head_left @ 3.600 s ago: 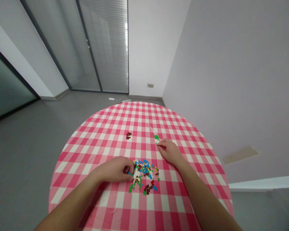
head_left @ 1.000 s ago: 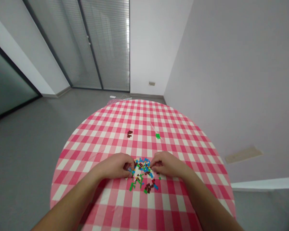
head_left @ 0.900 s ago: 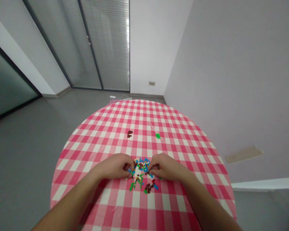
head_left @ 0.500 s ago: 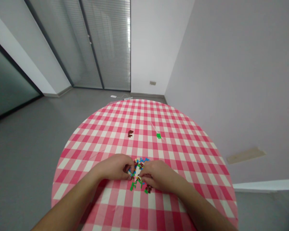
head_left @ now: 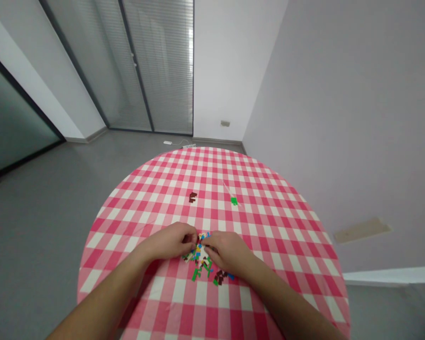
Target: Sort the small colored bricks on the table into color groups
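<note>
A loose pile of small coloured plastic pieces (head_left: pixel 198 255), much like toy building bricks, lies on the checked tablecloth between my hands. Blue, yellow, green, white and brown ones show in it. My left hand (head_left: pixel 177 240) is at the pile's left side, thumb and fingers curled together at its upper part. Opposite it, my right hand (head_left: pixel 230 250) has its fingers bent in over the pile, the tips close to those of the left. What either hand's fingertips hold is too small to make out. Brown pieces (head_left: pixel 220 276) lie below my right hand, and green pieces (head_left: pixel 196 274) at the pile's near edge.
Farther out on the round table (head_left: pixel 156 311) lie a small group of brown pieces (head_left: pixel 192 197) and a green piece (head_left: pixel 234 201). A wall (head_left: pixel 340 118) stands close on the right. Beyond the far edge, a white power strip (head_left: pixel 167 142) with a cable lies on the floor.
Both hands have shifted slightly away from me toward the pile's upper part. More pieces now show below the left hand, and blue ones appear beneath the right.
</note>
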### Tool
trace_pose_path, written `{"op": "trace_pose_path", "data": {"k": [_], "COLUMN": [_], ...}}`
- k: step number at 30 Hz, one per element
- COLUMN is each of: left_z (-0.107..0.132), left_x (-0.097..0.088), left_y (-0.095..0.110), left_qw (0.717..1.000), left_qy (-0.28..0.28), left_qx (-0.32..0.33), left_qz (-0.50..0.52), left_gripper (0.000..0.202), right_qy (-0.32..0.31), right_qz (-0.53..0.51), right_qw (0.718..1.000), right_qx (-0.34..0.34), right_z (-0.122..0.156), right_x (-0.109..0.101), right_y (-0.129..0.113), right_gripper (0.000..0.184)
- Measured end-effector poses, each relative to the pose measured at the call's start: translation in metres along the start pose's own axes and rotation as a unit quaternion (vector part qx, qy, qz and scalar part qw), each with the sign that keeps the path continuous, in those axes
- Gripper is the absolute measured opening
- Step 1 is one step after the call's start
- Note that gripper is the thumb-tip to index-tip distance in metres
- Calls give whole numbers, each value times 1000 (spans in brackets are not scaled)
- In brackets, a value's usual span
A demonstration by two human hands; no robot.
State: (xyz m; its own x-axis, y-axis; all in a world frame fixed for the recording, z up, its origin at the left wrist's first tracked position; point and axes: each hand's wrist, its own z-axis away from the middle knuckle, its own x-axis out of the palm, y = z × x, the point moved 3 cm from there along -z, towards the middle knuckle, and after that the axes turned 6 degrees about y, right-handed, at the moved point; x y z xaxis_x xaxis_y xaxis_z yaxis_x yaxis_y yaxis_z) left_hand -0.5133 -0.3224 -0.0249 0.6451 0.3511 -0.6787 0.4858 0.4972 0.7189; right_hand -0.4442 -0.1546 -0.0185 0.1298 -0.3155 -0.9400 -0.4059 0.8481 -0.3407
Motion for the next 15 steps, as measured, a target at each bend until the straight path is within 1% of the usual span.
{"op": "trace_pose_path", "data": {"k": [3, 6, 10, 15], "left_z": [-1, -1, -1, -1], "left_x": [-1, -1, -1, -1], "left_y": [0, -1, -1, 1], "left_qw": [1000, 1000, 1000, 1000], "left_qy": [10, 12, 9, 12], "left_qx": [9, 11, 12, 10], "left_qz": [-4, -6, -5, -8], "left_gripper": [15, 15, 16, 16], "right_qy": [-1, -2, 14, 8], "right_qz": [-1, -23, -41, -25], "right_qw": [1000, 1000, 998, 999], "right_qx": [5, 18, 37, 46], "right_z": [1, 3, 4, 4], "right_x": [-1, -3, -4, -4], "right_y": [0, 0, 3, 5], "right_gripper": [22, 17, 22, 24]}}
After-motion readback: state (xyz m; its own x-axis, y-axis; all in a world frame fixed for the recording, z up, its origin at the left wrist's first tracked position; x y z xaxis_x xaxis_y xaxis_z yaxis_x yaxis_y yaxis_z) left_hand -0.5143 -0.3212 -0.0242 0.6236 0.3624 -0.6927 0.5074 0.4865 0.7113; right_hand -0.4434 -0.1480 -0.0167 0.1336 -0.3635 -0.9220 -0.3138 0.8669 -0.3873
